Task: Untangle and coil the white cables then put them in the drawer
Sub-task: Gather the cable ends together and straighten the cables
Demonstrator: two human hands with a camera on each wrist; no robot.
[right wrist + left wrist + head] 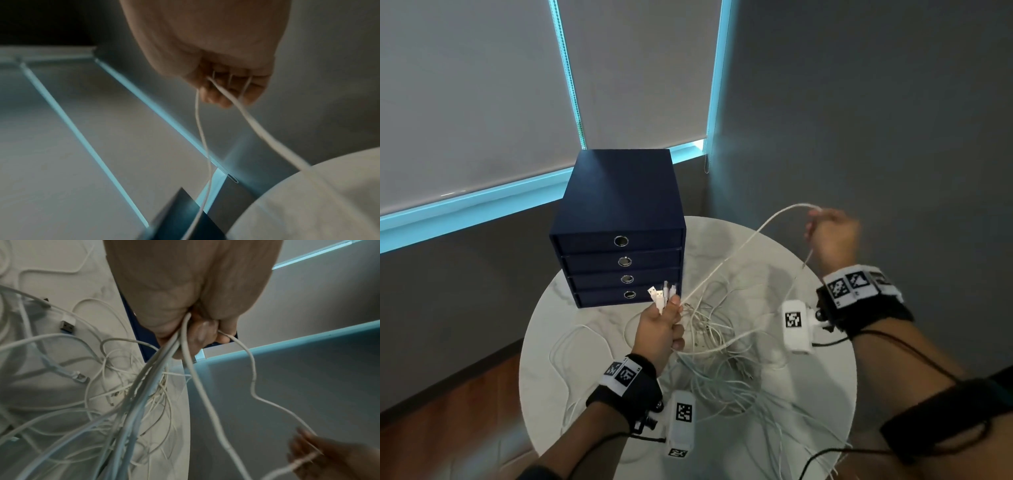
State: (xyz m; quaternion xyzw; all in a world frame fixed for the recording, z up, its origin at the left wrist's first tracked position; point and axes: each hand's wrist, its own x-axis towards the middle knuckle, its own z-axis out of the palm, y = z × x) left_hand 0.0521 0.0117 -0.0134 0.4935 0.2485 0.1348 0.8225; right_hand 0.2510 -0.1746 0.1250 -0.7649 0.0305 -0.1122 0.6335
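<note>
A tangle of white cables [719, 346] lies on the round white marble table [822, 394]. My left hand [662, 325] grips a bunch of cable ends [164, 353], their USB plugs [661, 294] sticking up in front of the drawer unit. My right hand [832, 236] is raised above the table's far right and holds one white cable [743, 246] pulled taut from the left hand; its fingers [232, 87] curl round the cable [257, 126]. The navy drawer unit [619, 219] has several drawers, all closed.
The drawer unit stands at the table's back left, near a grey wall and window blinds [482, 85]. Loose cable loops [571, 346] trail over the table's left and front edges. Wooden floor [448, 411] lies below left.
</note>
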